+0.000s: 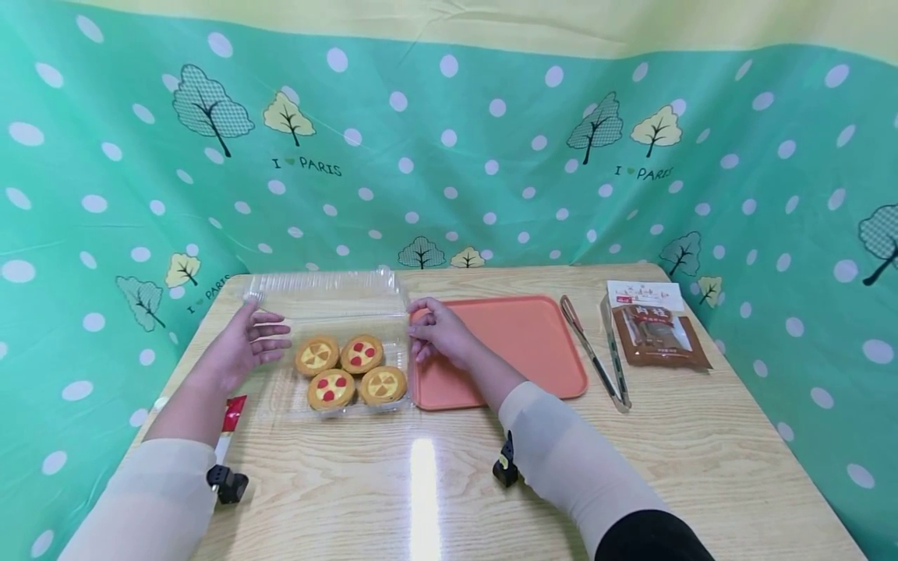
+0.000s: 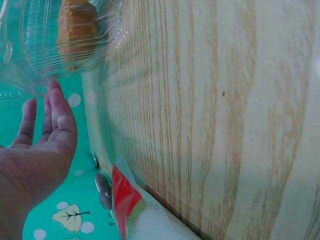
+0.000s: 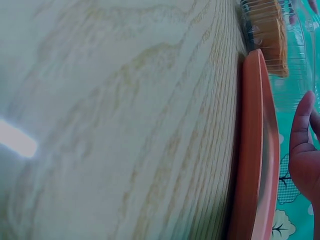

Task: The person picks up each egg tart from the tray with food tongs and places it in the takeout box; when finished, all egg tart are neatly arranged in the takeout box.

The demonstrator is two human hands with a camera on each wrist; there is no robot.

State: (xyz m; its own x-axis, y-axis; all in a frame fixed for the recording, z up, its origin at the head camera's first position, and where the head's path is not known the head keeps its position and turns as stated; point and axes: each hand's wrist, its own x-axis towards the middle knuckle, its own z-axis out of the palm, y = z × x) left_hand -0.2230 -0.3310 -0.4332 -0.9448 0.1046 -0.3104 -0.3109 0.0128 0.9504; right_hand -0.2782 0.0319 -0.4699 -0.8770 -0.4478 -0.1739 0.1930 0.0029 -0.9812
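A clear plastic clamshell box (image 1: 288, 389) stands with its lid (image 1: 323, 292) raised at the back. Several round tarts (image 1: 333, 389) lie inside, some with red fruit pieces and some with pale wedge shapes on top. At the box's left, my left hand (image 1: 245, 343) has its fingers apart, the thumb near the lid's left edge. In the left wrist view, the left fingers (image 2: 62, 117) are close to the clear plastic; contact is unclear. My right hand (image 1: 442, 335) is at the box's right edge, above the tray's left side, its fingers loosely bent and nothing visibly held.
A coral-red tray (image 1: 519, 343) lies right of the box. Beyond it are metal tongs (image 1: 610, 358) and a brown-and-white food packet (image 1: 652, 327). A red-and-white packet (image 1: 231, 421) lies beneath the left forearm. A polka-dot cloth (image 1: 449, 164) hangs around the wooden table (image 1: 351, 491).
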